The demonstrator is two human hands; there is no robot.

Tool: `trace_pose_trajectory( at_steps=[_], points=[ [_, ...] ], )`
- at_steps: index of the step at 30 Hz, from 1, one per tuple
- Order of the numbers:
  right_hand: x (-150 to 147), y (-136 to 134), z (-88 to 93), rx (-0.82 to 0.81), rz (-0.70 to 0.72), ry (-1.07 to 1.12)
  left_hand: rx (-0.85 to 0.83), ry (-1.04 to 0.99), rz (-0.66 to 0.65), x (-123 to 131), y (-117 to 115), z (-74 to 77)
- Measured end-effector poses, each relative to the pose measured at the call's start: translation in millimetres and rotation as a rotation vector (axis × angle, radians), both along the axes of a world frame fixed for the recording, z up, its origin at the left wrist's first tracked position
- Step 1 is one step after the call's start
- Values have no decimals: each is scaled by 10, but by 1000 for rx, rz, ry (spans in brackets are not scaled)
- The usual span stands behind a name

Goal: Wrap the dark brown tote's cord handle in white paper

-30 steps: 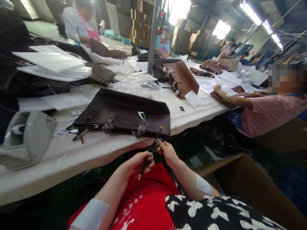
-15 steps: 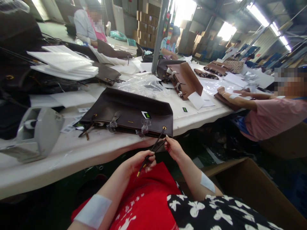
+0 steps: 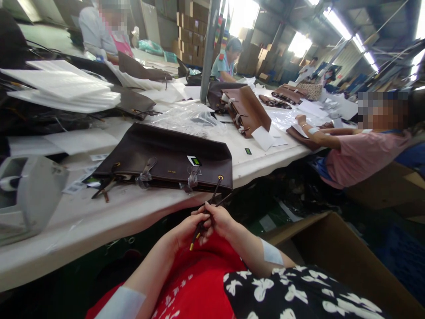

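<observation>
A dark brown handbag (image 3: pixel 172 153) lies on its side near the table's front edge, its opening towards me. Clear plastic wraps its handle fittings. From the brass eyelet at its right end a dark braided cord (image 3: pixel 215 188) runs down to my hands, ending in gold-coloured tips. My left hand (image 3: pixel 195 226) is closed round the cord near those tips. Directly against it, my right hand (image 3: pixel 217 218) pinches the cord a little higher up. A small black-and-green tag (image 3: pixel 195 161) rests on the bag's side.
A grey tape dispenser (image 3: pixel 31 195) stands at the left. Behind it are stacked white foam sheets (image 3: pixel 63 86). A lighter brown bag (image 3: pixel 249 110) and crumpled plastic film (image 3: pixel 192 119) lie further back. A co-worker in pink (image 3: pixel 361 155) works at the right, above an open cardboard box (image 3: pixel 318 239).
My right hand has come down and left along the cord to meet my left hand. The whole view has shifted, so the table's things sit further left. The bag still lies in place.
</observation>
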State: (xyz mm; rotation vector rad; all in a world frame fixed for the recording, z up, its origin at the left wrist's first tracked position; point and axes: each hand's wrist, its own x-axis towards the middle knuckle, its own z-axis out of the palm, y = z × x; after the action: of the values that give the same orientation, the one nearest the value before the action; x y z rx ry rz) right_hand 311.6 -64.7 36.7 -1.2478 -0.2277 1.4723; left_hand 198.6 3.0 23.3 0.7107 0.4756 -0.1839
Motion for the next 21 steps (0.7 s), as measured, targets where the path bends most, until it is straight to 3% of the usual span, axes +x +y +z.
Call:
trace_pose_trajectory(
  at_steps=[7, 13, 21],
  points=[
    [124, 61, 57, -44, -224, 306, -1, -44, -16, -39, 23, -135],
    [174, 70, 15, -1, -229, 309, 0, -64, -12, -41, 0, -128],
    [143, 73, 94, 2, -246, 275, 31, -46, -12, -82, -6, -35]
  ],
)
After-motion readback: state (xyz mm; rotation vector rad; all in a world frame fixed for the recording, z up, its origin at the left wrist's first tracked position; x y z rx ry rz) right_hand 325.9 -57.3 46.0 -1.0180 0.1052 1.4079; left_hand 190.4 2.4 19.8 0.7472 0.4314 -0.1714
